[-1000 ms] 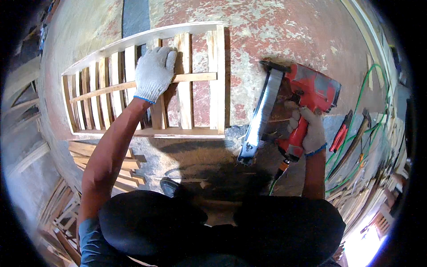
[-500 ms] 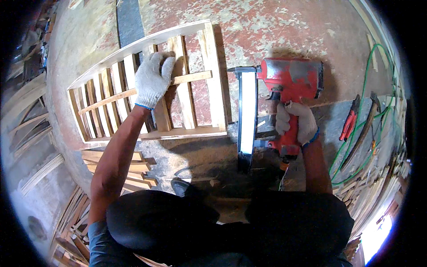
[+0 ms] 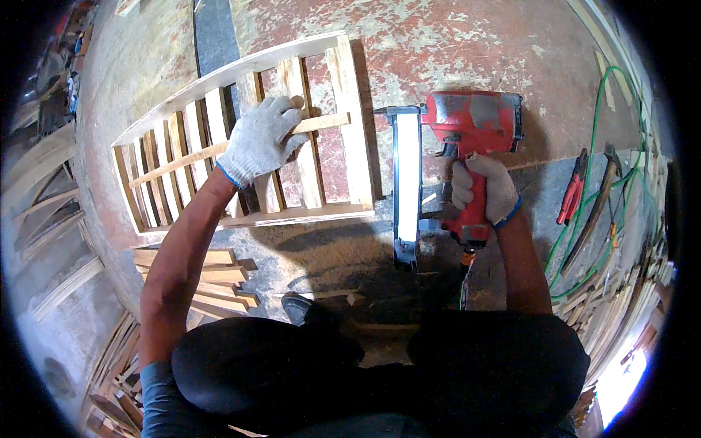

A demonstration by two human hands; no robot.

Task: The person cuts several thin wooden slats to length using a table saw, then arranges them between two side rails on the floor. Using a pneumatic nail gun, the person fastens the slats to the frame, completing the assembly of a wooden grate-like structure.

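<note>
My left hand (image 3: 263,139), in a grey-white knit glove, lies over a narrow wooden strip (image 3: 328,123). Its fingers and thumb straddle the strip, gripping it. The strip runs lengthwise across the slats of a pale wooden frame (image 3: 356,124) on the floor; my palm hides part of it. Just right of the frame, my right hand (image 3: 493,190), gloved too, is closed around the handle of a red pneumatic nail gun (image 3: 467,120). The gun's nose points left toward the frame's right end, a small gap away. Its long magazine (image 3: 407,182) extends toward me.
Loose wooden pieces (image 3: 219,274) are stacked near my left leg. Red-handled pliers (image 3: 572,193), a hammer (image 3: 595,212) and a green hose (image 3: 604,95) lie at right. Wood scraps (image 3: 621,306) line the right edge; more timber (image 3: 113,350) is at lower left.
My left hand has shifted slightly right along the strip, its fingers now stretching farther right. The nail gun has moved a little up and to the left, still in my right hand.
</note>
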